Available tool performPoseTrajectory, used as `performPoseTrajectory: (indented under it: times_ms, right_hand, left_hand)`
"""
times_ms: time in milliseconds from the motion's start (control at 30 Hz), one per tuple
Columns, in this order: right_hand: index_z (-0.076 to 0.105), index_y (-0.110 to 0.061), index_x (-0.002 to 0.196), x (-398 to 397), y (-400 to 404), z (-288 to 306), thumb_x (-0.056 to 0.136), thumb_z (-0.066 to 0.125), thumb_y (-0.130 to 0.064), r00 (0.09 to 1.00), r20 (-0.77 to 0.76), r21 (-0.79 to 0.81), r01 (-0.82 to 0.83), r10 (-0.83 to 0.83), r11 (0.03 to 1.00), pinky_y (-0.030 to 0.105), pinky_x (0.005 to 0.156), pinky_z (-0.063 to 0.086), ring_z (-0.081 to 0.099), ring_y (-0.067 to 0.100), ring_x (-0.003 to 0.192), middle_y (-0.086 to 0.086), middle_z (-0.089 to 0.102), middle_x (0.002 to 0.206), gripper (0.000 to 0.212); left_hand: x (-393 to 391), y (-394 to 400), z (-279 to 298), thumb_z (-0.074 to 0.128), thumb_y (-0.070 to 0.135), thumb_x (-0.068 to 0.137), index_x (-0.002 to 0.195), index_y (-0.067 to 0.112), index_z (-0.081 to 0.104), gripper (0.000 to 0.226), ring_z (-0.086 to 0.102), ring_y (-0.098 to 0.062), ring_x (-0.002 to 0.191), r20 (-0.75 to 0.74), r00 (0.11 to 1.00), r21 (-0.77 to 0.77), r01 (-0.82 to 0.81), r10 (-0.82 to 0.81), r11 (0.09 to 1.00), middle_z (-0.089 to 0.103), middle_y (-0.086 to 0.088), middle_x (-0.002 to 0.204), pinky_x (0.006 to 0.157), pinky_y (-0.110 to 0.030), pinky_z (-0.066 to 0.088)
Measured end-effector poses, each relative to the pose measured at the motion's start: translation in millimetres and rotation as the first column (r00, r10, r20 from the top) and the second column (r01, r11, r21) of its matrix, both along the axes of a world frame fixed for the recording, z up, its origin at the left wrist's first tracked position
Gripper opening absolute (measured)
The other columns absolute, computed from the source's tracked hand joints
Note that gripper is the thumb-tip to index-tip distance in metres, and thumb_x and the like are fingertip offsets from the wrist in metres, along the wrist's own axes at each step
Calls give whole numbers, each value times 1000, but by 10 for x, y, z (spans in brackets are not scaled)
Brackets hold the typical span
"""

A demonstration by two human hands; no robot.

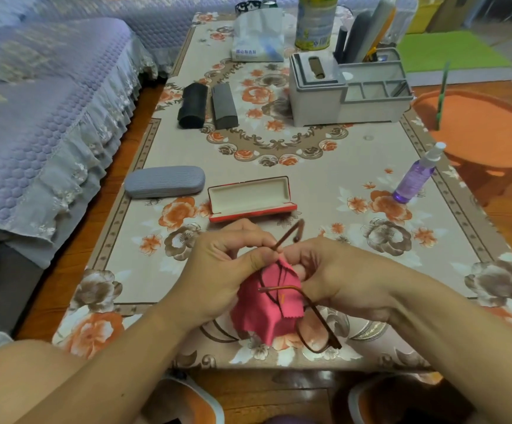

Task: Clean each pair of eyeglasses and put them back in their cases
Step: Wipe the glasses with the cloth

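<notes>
Brown-framed eyeglasses (315, 328) are held over the near part of the table, one temple sticking up and away from me. My left hand (227, 270) pinches a pink cleaning cloth (263, 313) against the frame near that temple. My right hand (343, 280) grips the eyeglasses from the right. An open red case (253, 209) with a cream lining lies just beyond my hands. A shut grey case (164, 181) lies to its left. Two dark shut cases (192, 105) (224, 106) lie farther back.
A purple spray bottle (415, 175) stands at the right. A grey desk organiser (349, 87), a green tin (315, 21) and a tissue pack (257, 35) crowd the far end. A purple-covered sofa (43, 111) runs along the left; an orange stool (487, 127) stands right.
</notes>
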State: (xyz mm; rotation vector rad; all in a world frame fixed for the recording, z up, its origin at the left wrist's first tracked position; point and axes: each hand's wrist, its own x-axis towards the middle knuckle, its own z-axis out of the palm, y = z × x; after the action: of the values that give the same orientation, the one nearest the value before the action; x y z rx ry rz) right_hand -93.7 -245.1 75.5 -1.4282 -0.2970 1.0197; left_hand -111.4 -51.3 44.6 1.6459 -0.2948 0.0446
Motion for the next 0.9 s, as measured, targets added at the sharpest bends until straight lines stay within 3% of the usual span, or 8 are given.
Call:
performPoseTrajectory:
  times_ms: [167,300,400,500,600,767,833,900]
  right_hand:
    - [66,8,88,-84,95,-40,83,66,16,974,100,-47,208,-203,977,27,63,50,57,19,59,13,61,66,10]
    - [67,14,95,-79,100,-83,87,72,1,937,-2,43,349,-350,936,23,64,52,62,20,68,14,68,75,15]
    - [70,10,104,-50,28,-79,91,70,-7,957,2,29,291,-291,956,28,71,54,64,25,75,22,70,88,22]
    - [69,8,100,-26,-120,4,87,62,8,995,-56,13,85,-84,996,27,61,55,67,19,60,18,71,81,16]
    - [68,8,94,-19,-122,-32,84,58,21,999,-12,-57,30,-31,998,30,69,54,67,21,64,18,69,79,20]
    - [68,1,85,-75,48,-104,83,64,19,984,8,-58,179,-179,982,24,64,51,61,12,57,5,65,64,19]
    - [68,8,91,-66,70,-127,83,69,8,966,14,-14,260,-259,966,29,67,49,61,17,62,8,66,67,9]
    - [67,11,96,-56,73,-150,79,73,-7,955,7,12,298,-298,955,33,68,47,59,26,69,17,66,76,26]
  left_hand:
    - [0,-32,-67,80,17,81,90,7,80,14,66,-16,84,-9,1000,26,-27,27,999,70,-10,86,81,-24,51]
    - [19,-56,-42,79,15,80,90,7,80,12,66,-13,84,5,997,36,-77,77,996,71,-10,87,80,-21,50]
    - [27,-27,-26,79,15,80,86,13,80,6,68,-15,84,23,993,45,-114,113,993,72,-11,88,80,-21,52]
    - [-2,0,1,78,16,81,85,24,80,9,68,-11,87,17,993,-13,-116,116,993,72,-13,90,80,-18,53]
    - [-2,-17,-15,78,20,79,88,19,79,9,65,-12,88,-1,999,-22,-39,39,999,69,-9,84,83,-20,50]
    - [-17,-86,-106,81,13,79,89,2,79,15,64,-15,88,-43,999,15,-23,24,1000,68,-20,90,82,-22,51]
    - [-3,-82,-84,79,15,78,88,6,78,13,63,-16,89,-34,999,-11,-34,33,999,67,-14,90,83,-24,50]
    - [16,-65,-66,79,21,76,87,11,78,15,65,-13,89,-29,998,-10,-64,63,998,69,-10,89,83,-23,51]
